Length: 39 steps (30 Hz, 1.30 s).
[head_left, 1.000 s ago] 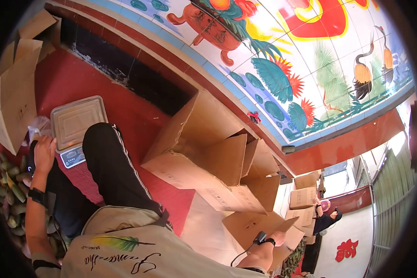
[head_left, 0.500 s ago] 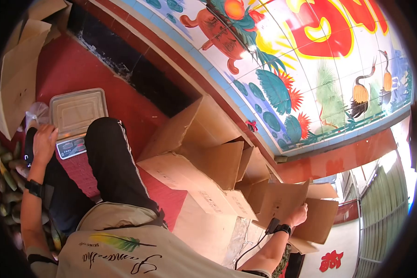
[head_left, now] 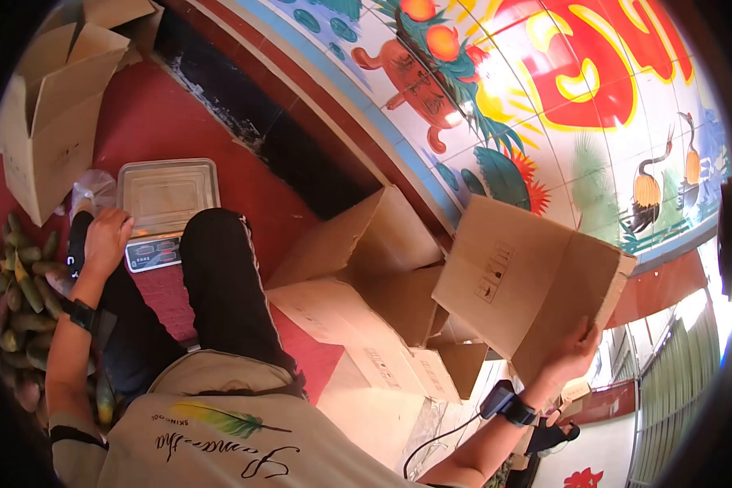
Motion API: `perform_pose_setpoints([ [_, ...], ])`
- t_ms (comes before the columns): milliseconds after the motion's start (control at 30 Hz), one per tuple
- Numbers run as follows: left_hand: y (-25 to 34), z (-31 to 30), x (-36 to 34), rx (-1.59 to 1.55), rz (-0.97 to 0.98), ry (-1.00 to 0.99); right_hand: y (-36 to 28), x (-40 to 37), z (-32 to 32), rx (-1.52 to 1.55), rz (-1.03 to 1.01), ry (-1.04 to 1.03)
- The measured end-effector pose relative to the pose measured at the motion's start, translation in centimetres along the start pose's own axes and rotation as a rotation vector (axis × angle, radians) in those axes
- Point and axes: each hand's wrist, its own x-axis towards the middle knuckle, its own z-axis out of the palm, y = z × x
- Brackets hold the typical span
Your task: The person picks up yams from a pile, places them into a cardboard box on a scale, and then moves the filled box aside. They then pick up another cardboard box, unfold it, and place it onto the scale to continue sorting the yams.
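Red floor (head_left: pixel 159 122) spreads under everything here, dark and scuffed along the base of a wall of glossy tiles (head_left: pixel 581 73) painted with cranes, leaves and big red and yellow shapes. Over at the far side, past a corrugated shutter (head_left: pixel 683 374), bright light comes in, and another person (head_left: pixel 555 437) in dark clothes is bent low.

The one I'm watching sits with knees up. Their right hand (head_left: pixel 576 351) has its grip closed on the lower edge of a raised carton (head_left: pixel 508 281), which hangs tilted above and beyond the fingers, partly in front of the painted tiles. A bigger open box (head_left: pixel 346 321) lies just below it, flaps spread. The left hand (head_left: pixel 107 241) rests by the left knee, fingers loosely bent; I can't tell whether anything is in that grip. Right beside it are a digital scale (head_left: pixel 154 254) bearing a shallow rectangular tray (head_left: pixel 169 195) and a crumpled, see-through plastic bag (head_left: pixel 94 189).

The raised carton is plain brown cardboard, flat-sided and sharp-creased, with small printed symbols. More folded-open boxes (head_left: pixel 61 122) stand by the far left. Near the left forearm, long, rounded green and brownish produce (head_left: pixel 26 293) is heaped, smooth-skinned and blotchy.
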Motion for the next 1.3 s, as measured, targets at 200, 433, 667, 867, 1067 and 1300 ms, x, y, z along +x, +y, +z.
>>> perform_pose_setpoints([
  [200, 0.1, -0.2, -0.3, -0.017, 0.002, 0.039, -2.5, 3.8, -1.2, 0.377, 0.106, -0.043],
  [433, 0.0, -1.0, -0.7, -0.001, 0.024, 0.052, -10.3, 7.4, -2.3, 0.696, -0.053, -0.054],
  [667, -0.1, -1.1, -0.8, 0.011, 0.019, 0.049, -19.5, 12.3, 4.2, 1.014, -0.067, -0.179],
  [867, -0.4, -1.5, -1.1, 0.008, 0.021, 0.089, -29.7, 12.4, 4.7, 1.153, -0.161, -0.105],
  [1067, -0.7, -1.7, -1.4, 0.042, 0.009, 0.221, -38.1, 10.7, 4.7, 1.238, -0.258, -0.092],
  [1300, 0.5, -3.5, -1.4, -0.016, -0.200, -0.001, -45.4, 10.1, 4.7, 1.241, -0.229, -0.175],
])
